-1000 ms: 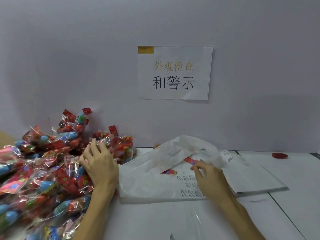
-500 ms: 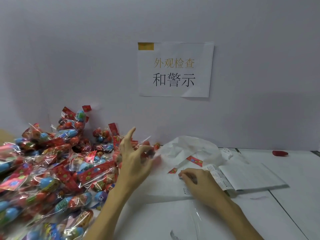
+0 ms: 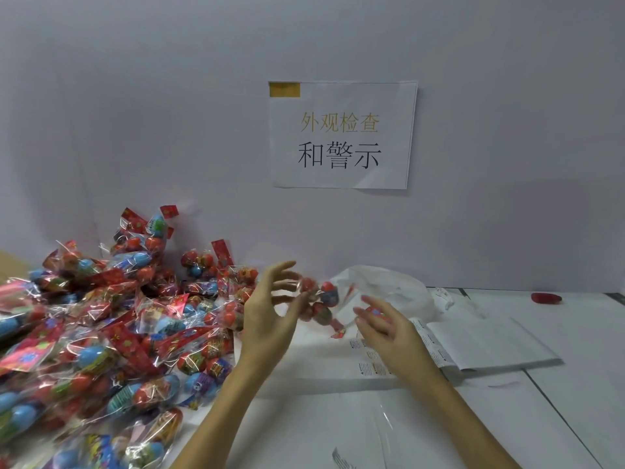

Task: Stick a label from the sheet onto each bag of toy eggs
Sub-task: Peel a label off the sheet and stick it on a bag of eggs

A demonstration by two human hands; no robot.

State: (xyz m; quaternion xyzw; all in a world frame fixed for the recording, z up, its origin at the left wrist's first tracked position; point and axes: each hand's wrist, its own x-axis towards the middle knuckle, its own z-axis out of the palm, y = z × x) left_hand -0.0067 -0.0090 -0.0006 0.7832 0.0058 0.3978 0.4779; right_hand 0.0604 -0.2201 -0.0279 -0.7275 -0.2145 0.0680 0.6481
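Two hands, left hand [image 3: 270, 319] and right hand [image 3: 389, 328], spread their fingers loosely around one blurred bag [image 3: 321, 304], grasp unclear.

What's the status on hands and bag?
Left hand holds one bag of eggs, blurred. Right hand open beside it, over label sheet. Nothing blocking.

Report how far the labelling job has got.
Done: no labelled bag can be made out. In hand: one bag, blurred, between the left hand and right hand above the label sheet. Left: the pile beside it.
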